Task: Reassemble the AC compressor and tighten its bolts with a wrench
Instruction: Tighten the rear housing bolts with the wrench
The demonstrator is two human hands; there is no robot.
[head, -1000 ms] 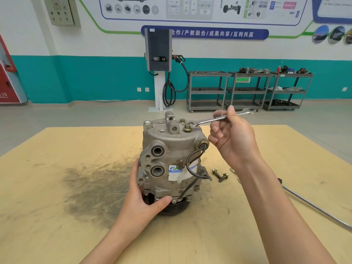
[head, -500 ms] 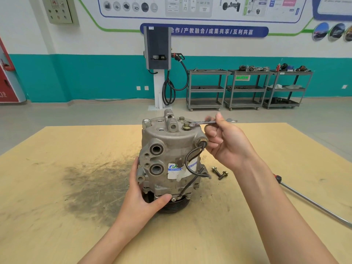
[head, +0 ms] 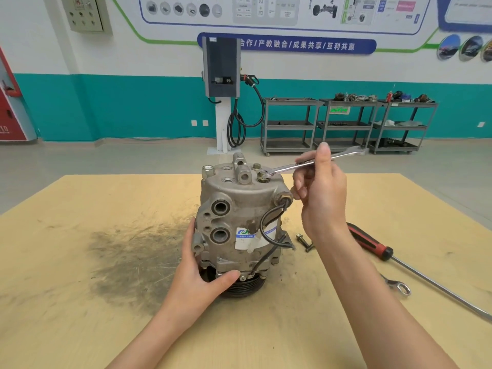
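While your left hand (head: pixel 198 272) grips the compressor (head: pixel 241 222) low at its base, upright on the surface (head: pixel 80 302), your right hand (head: pixel 320 193) fingers pinch the wrench (head: pixel 300 165) shank. Keep its ring square on the bolt (head: pixel 262 176) atop the compressor; turn in short arcs.

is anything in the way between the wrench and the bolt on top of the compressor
Nothing visible. The right hand holds the wrench, whose ring end already sits on the bolt on top of the compressor. The nearest raised lug stands to the left of the bolt, off the handle's side.
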